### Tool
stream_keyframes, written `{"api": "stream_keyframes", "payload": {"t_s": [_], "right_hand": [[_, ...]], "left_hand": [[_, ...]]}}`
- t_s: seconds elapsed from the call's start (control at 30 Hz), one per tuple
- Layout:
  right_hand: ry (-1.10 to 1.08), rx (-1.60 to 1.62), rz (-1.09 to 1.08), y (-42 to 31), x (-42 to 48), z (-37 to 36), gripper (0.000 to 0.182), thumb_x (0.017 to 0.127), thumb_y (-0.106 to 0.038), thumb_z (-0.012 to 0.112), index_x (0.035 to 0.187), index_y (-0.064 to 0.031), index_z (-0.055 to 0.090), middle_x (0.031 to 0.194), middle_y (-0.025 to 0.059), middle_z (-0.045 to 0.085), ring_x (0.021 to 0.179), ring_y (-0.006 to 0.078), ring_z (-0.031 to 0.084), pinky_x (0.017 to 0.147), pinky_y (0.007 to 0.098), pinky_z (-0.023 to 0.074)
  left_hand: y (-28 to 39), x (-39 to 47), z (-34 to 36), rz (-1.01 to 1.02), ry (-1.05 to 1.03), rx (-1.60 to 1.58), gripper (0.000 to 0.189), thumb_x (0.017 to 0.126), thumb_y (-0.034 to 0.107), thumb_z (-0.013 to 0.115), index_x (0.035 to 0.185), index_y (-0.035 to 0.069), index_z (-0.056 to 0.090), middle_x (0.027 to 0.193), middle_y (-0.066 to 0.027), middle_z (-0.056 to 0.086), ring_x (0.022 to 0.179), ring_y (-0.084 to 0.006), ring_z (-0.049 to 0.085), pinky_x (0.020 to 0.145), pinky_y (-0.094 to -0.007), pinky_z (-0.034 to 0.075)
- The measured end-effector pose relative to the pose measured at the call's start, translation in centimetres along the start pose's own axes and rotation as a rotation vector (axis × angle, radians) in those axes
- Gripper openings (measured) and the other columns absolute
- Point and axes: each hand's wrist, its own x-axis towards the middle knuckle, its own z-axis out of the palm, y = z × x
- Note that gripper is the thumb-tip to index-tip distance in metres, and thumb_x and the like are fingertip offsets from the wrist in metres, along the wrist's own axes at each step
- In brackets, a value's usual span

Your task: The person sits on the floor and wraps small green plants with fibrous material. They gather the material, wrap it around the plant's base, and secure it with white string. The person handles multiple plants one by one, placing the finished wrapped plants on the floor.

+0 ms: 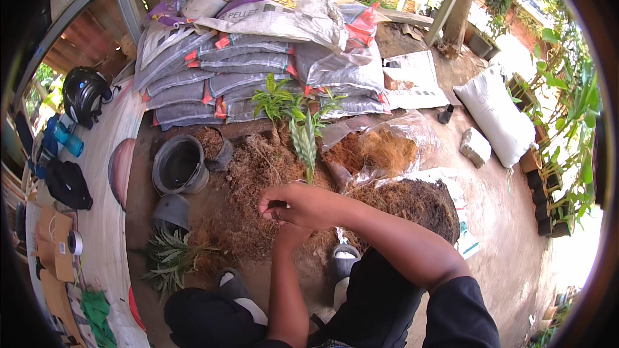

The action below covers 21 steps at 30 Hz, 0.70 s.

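My right hand (302, 205) crosses over my left hand (296, 234) above a heap of loose brown coir-like fibre (256, 169). The right fingers curl towards the thumb, with a gap between them; whether they pinch anything is not visible. Most of my left hand is hidden under the right one. Just beyond the hands stands a plant with long, pale-patterned green leaves (305, 147). Its base is covered by the right hand, so I cannot tell whether it is held. A leafy green plant with a thick stem (274, 106) rises behind the heap.
Black plastic pots (180, 164) stand left, near an uprooted spiky plant (169, 258). Coir fibre fills an open plastic bag (387, 150); dark soil (420, 203) lies on a sack. Stacked grey sacks (256, 67) block the back. A stone block (475, 147) sits right.
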Motion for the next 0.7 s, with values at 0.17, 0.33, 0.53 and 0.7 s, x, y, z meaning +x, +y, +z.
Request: {"api": "stream_keyframes", "payload": {"t_s": [0.17, 0.33, 0.53, 0.7], "right_hand": [[-0.006, 0.006, 0.02, 1.8, 0.2, -0.1, 0.009, 0.093, -0.005, 0.06, 0.101, -0.0007, 0.06, 0.093, 0.0085, 0.066, 0.087, 0.0216, 0.065, 0.08, 0.0364, 0.0505], [0.049, -0.127, 0.103, 2.1, -0.3, -0.7, 0.017, 0.095, -0.01, 0.063, 0.108, -0.0001, 0.063, 0.1, 0.0091, 0.069, 0.091, 0.0208, 0.066, 0.084, 0.0351, 0.0511], [0.246, -0.162, -0.021, 1.0, -0.4, -0.7, 0.022, 0.097, -0.018, 0.063, 0.113, -0.0018, 0.065, 0.094, 0.0086, 0.069, 0.09, 0.018, 0.066, 0.084, 0.0336, 0.0519], [0.415, -0.036, 0.244, 0.0, -0.7, -2.0, 0.028, 0.101, -0.027, 0.059, 0.116, -0.0033, 0.064, 0.094, 0.008, 0.067, 0.09, 0.0139, 0.064, 0.084, 0.0315, 0.0521]], "left_hand": [[1.9, 1.1, -0.8, -0.067, -0.211, 0.125, 0.053, 0.094, 0.026, 0.064, 0.138, 0.001, 0.048, 0.131, -0.023, 0.058, 0.123, -0.0366, 0.055, 0.1, -0.044, 0.043], [7.0, 1.2, -3.9, -0.323, -0.167, -0.338, 0.055, 0.097, 0.035, 0.059, 0.139, 0.002, 0.047, 0.131, -0.0254, 0.057, 0.123, -0.0411, 0.055, 0.096, -0.0464, 0.045], [6.7, 0.5, -5.2, -0.304, -0.028, -0.431, 0.033, 0.097, 0.033, 0.061, 0.097, 0.0, 0.059, 0.081, -0.0074, 0.063, 0.074, -0.0178, 0.061, 0.069, -0.0362, 0.047], [1.9, -0.1, -3.9, -0.265, 0.132, -0.824, 0.019, 0.098, 0.023, 0.061, 0.098, 0.004, 0.062, 0.083, -0.0024, 0.064, 0.076, -0.0112, 0.059, 0.072, -0.0307, 0.048]]}}
